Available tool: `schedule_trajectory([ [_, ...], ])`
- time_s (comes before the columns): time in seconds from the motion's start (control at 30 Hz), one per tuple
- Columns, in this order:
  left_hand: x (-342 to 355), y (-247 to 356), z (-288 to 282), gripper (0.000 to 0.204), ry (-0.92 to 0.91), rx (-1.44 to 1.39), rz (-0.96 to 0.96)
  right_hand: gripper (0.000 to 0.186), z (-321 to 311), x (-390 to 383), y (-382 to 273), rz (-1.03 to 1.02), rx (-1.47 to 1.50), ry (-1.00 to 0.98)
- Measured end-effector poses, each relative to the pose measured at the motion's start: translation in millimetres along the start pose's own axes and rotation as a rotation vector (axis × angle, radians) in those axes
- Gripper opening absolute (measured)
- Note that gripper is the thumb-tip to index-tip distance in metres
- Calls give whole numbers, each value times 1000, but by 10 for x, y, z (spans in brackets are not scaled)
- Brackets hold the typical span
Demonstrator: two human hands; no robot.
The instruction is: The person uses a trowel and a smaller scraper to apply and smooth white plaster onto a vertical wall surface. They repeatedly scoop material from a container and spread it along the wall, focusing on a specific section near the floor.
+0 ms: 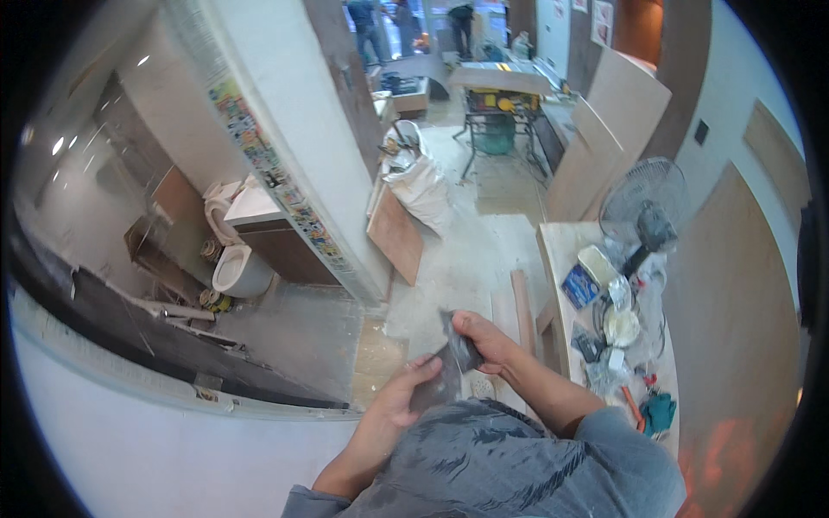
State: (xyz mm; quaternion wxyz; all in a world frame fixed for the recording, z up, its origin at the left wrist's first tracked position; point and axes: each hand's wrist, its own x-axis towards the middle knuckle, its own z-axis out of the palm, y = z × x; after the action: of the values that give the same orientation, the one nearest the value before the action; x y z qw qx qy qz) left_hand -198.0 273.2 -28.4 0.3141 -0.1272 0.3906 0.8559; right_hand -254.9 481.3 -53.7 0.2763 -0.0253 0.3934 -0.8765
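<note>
In front of my dust-marked grey shirt, both hands hold a dark grey sheet that looks like sandpaper [440,386]. My left hand [399,393] pinches the lower left part, thumb on top. At the upper right part my right hand [485,339] is closed on it, the thumb over the edge. Between the hands the sheet is bent, with a light line across it; I cannot tell whether it is a fold or a tear. The fingers under the sheet are hidden.
Right of me stands a cluttered workbench [561,332] with a fan [643,207], a blue-and-white tub [580,287] and a teal glove [659,413]. Ahead are a white sack [419,186], a leaning board [395,235] and a table saw [501,99]. A toilet [242,272] stands left, beyond a doorway.
</note>
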Motion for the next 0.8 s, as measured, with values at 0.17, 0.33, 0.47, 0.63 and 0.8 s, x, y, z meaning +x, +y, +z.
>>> schedule_trajectory([
  [0.17, 32, 335, 18, 30, 252, 27, 277, 34, -404, -204, -228, 107, -808, -191],
  [0.33, 209, 381, -201, 35, 359, 80, 358, 33, -984, -505, -322, -82, -295, 333],
  [0.47, 422, 189, -234, 37, 593, -55, 221, 49, -1715, -842, -459, -155, -432, 536],
  [0.63, 845, 54, -69, 30, 458, -20, 36, 46, -2564, -1236, -629, -323, -303, 999],
  [0.8, 1569, 23, 367, 32, 457, 76, -44, 29, -3909, -1568, -523, -348, -122, 1301],
])
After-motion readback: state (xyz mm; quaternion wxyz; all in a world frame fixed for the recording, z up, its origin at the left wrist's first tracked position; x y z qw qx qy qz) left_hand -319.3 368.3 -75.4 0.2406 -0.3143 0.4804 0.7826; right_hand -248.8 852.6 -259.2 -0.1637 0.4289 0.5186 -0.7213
